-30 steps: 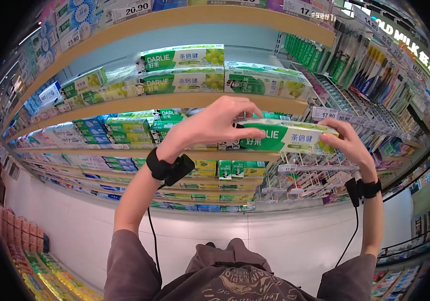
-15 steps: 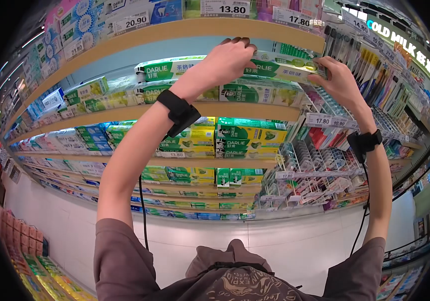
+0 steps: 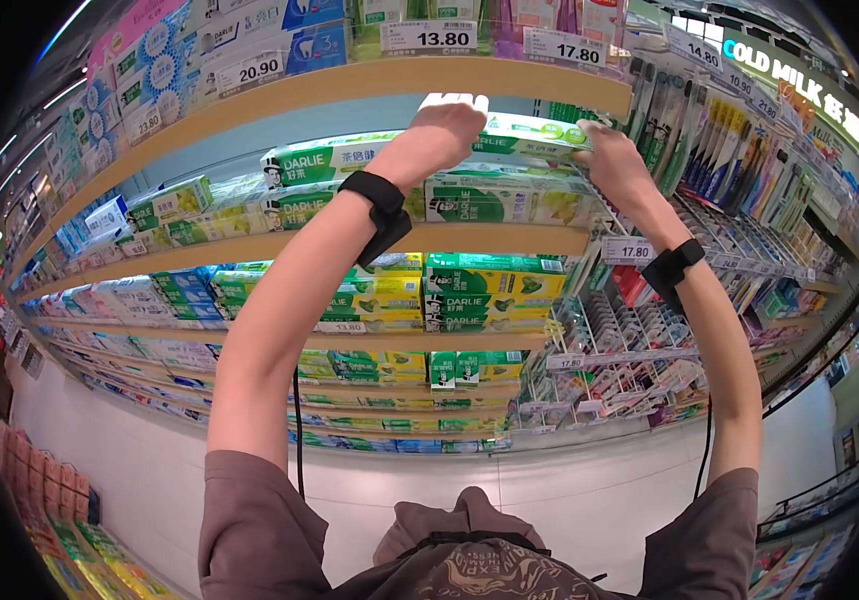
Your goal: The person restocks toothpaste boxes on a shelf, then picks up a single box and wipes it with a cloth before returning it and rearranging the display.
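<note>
A green-and-white Darlie toothpaste box (image 3: pixel 534 130) lies on top of the stacked boxes on the upper shelf, under the board above. My left hand (image 3: pixel 444 135) is closed over its left part, knuckles up in bright light and fingertips hidden behind. At the box's right end, my right hand (image 3: pixel 611 165) grips it with thumb and fingers. Left of my left wrist, another Darlie box (image 3: pixel 319 162) lies in the same top row. Beneath both hands runs a lower row of Darlie toothpaste boxes (image 3: pixel 479 200).
The wooden shelf board (image 3: pixel 349 88) passes just above my hands. Hanging toothbrush packs (image 3: pixel 719 140) are at the right, beside a price tag (image 3: pixel 627 250). More toothpaste boxes (image 3: pixel 494 285) fill the shelves below.
Both hands have moved deeper into the shelf with the toothpaste box, which sits farther back under the board. My view has shifted slightly.
</note>
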Motion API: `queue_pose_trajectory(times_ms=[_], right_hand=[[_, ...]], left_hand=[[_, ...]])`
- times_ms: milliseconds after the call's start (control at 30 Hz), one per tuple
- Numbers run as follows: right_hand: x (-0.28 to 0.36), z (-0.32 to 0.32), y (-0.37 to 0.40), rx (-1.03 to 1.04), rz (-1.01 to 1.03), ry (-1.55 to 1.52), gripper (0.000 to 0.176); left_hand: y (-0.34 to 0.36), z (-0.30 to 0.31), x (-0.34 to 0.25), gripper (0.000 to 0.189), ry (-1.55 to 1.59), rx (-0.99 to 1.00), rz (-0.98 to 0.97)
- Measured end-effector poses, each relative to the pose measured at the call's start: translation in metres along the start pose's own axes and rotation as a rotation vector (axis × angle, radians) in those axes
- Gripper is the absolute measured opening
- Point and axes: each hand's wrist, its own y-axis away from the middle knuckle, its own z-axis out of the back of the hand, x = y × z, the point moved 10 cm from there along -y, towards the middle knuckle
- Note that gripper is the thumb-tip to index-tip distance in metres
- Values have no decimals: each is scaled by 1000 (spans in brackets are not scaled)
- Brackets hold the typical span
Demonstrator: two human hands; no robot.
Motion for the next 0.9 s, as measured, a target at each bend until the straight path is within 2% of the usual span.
queue_pose_trajectory(times_ms=[67, 200, 267, 367, 467, 533, 600, 667, 700, 767, 900], right_hand=[[-9, -15, -5, 98, -59, -60, 40], [-6, -17, -12, 97, -32, -157, 39], [-9, -27, -13, 248, -132, -163, 48], [-12, -28, -17, 303, -191, -255, 45], [-14, -37, -18, 419, -248, -296, 45], [-13, -41, -23, 483, -213, -271, 45], [-15, -47, -24, 549, -178, -246, 46], [-16, -50, -25, 564, -119, -228, 47], [-20, -52, -25, 564, -119, -227, 47], [-23, -60, -24, 580, -81, -243, 43], [-29, -81, -21, 612, 5, -262, 41]], left_hand=[[-1, -7, -2, 25, -73, 38, -59], [-5, -25, 5, 22, -81, 126, -41], [-8, -28, 7, 24, -71, 141, -51], [-11, -39, 13, 26, -33, 241, -9], [-9, -46, 15, 29, 5, 349, 53], [-2, -55, 12, 31, 19, 560, 92], [1, -58, 15, 32, 18, 562, 90], [2, -57, 21, 42, 236, 505, 199], [2, -58, 20, 42, 236, 504, 199], [3, -61, 15, 55, 218, 497, 197], [7, -62, -1, 56, 212, 510, 113]])
